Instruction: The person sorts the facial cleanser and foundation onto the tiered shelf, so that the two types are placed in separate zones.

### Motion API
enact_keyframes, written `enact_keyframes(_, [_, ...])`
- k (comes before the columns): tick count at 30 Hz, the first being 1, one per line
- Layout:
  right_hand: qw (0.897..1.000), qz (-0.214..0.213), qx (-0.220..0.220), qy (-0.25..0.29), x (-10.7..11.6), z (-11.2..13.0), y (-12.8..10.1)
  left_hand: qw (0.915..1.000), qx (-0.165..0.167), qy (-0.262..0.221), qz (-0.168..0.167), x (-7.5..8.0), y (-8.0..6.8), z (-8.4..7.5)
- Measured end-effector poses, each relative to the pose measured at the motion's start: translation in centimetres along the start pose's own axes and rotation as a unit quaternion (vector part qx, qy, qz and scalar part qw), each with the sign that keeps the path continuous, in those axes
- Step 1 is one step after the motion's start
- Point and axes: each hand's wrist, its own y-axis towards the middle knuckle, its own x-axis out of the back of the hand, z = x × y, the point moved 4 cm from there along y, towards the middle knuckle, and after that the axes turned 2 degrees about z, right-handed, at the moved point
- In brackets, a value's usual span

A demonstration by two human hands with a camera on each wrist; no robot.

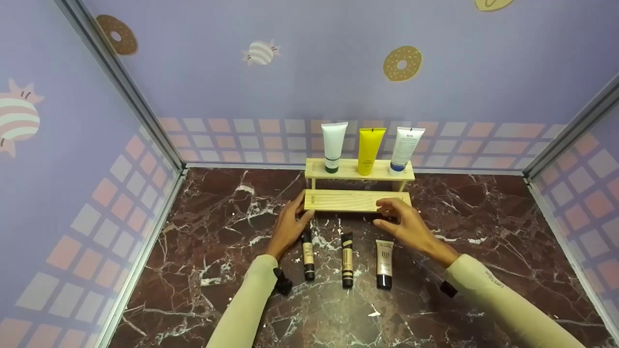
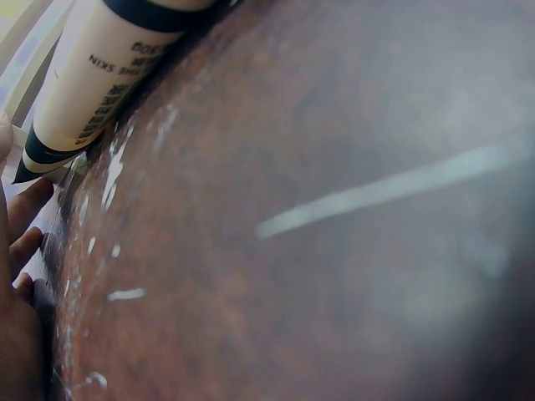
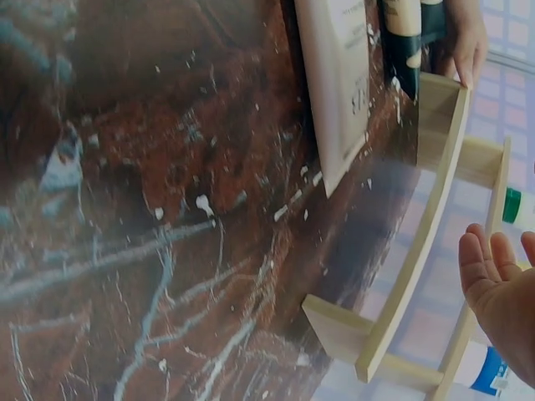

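A two-step wooden display rack (image 1: 348, 200) stands against the back wall. My left hand (image 1: 288, 224) grips the left end of its lower step, thumb at the front edge and fingers along the side. Near the right end of that step, my right hand (image 1: 408, 226) is raised with loosely bent fingers and thumb apart, holding nothing. Three cosmetic tubes lie on the tabletop before the rack: a beige-and-black tube (image 1: 308, 256) by my left wrist, a black-and-gold tube (image 1: 347, 261) in the middle, and a BB cream tube (image 1: 384, 266) below my right hand.
On the upper step stand a white tube with a dark green cap (image 1: 333, 145), a yellow tube (image 1: 371, 150) and a white tube with a blue cap (image 1: 405, 149). Patterned panels (image 1: 309, 87) close in the dark marbled tabletop (image 1: 208, 241) at the back and sides.
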Motion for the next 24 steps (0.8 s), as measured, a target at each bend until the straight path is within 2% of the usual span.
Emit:
enact_keyframes(6, [1.0,0.025,-0.006,-0.005,-1.1,-0.2,-0.5,1.0,0.004,0.006,-0.004,0.1,0.0,0.0])
enact_keyframes(24, [0.998,0.056,0.017,-0.038,-4.2,-0.9,-1.6,0.9999,-0.003,0.009,-0.007,0.1,0.0,-0.1])
